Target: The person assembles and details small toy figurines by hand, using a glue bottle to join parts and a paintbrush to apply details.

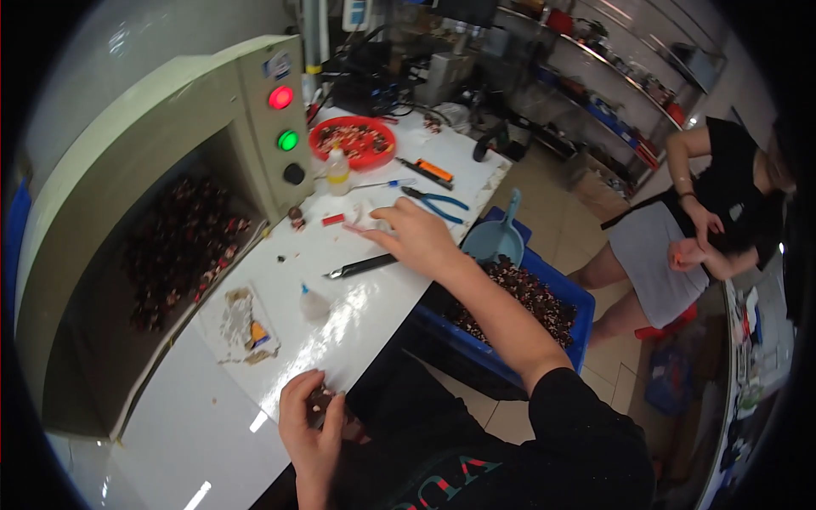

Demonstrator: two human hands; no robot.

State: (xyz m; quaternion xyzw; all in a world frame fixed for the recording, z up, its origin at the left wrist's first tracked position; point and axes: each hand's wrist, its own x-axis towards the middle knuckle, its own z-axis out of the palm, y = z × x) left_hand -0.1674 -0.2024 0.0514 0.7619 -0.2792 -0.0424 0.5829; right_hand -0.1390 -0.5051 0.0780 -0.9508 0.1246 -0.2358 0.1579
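Note:
Near the table's front edge, my left hand is closed round a small dark brown figurine with pale spots. My right hand reaches over the white table, thumb and fingers apart, around a small pale piece. By its fingertips lie a slim pink piece and a small red block. A black craft knife is just below that hand, and blue-handled pliers are beyond it. Another small brown figurine stands to the left.
A beige machine with lit buttons holds a heap of dark pieces at left. On the table are a red tray, a yellow-labelled bottle, a dropper bottle and a stained card. A blue bin stands right; beyond is another person.

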